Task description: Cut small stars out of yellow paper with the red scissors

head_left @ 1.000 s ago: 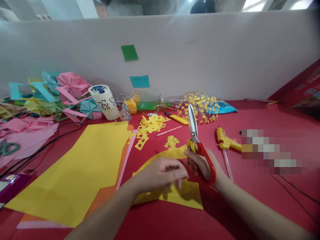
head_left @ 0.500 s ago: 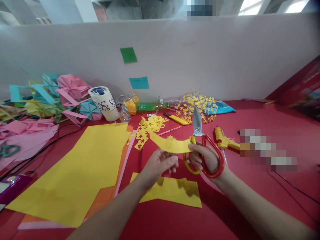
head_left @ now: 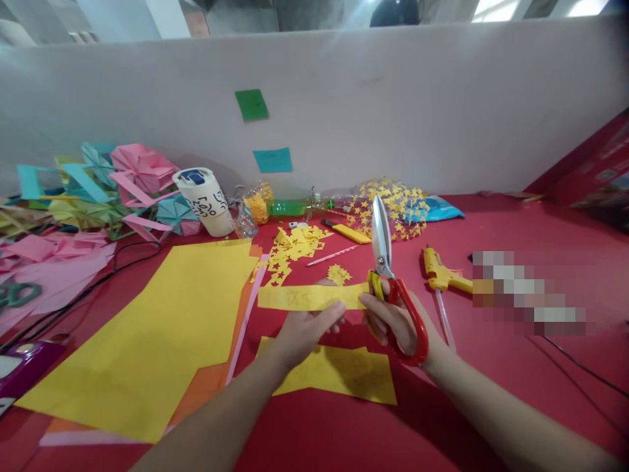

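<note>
The left hand pinches a yellow paper strip between thumb and fingers, holding it level above the red table; faint pencil marks show on the strip's face. The right hand is closed around the red and yellow handles of a pair of scissors, whose steel blades point up and away, pressed together, with the strip's right end meeting them just at the pivot. Beneath both hands lies a yellow paper offcut with a ragged upper edge, flat on the table. To the left, a large yellow sheet rests on top of an orange sheet and a pink one. Just beyond the strip sits a small yellow cut-out star, and farther back a heap of yellow scraps. A yellow glue gun lies just right of the scissors, apart from them. Near the back wall stand a white paper cup, a pile of pink and blue folded paper shapes, and a clear bag of yellow stars.
</note>
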Available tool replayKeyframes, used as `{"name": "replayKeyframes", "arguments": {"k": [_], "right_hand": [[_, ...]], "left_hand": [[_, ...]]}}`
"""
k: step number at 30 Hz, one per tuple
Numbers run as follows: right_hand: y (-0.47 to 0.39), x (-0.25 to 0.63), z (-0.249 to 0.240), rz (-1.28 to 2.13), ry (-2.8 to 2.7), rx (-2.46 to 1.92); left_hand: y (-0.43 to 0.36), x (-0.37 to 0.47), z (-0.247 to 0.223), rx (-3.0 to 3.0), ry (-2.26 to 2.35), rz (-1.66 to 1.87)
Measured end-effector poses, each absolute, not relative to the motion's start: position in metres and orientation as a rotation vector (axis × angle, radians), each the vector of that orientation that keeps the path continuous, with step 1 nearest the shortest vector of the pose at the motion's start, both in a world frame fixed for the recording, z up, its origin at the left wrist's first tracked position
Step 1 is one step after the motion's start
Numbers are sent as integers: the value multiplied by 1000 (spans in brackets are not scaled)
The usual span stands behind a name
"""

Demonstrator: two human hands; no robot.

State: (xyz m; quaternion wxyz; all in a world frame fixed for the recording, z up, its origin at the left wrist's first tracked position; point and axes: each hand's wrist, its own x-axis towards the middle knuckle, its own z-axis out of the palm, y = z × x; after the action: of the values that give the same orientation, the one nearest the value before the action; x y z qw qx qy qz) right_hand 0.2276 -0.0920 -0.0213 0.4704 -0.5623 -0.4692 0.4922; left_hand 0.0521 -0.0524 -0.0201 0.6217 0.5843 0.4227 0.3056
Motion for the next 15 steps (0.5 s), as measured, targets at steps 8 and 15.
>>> {"name": "replayKeyframes", "arguments": {"k": [8, 15], "right_hand": [[-95, 229, -2, 1124, -1297, -1460], [-95, 236, -9, 1098, -1657, -1598]], "left_hand": [[-44, 47, -15, 1243, 1117, 614], [-15, 34, -17, 941, 986, 1256]]}}
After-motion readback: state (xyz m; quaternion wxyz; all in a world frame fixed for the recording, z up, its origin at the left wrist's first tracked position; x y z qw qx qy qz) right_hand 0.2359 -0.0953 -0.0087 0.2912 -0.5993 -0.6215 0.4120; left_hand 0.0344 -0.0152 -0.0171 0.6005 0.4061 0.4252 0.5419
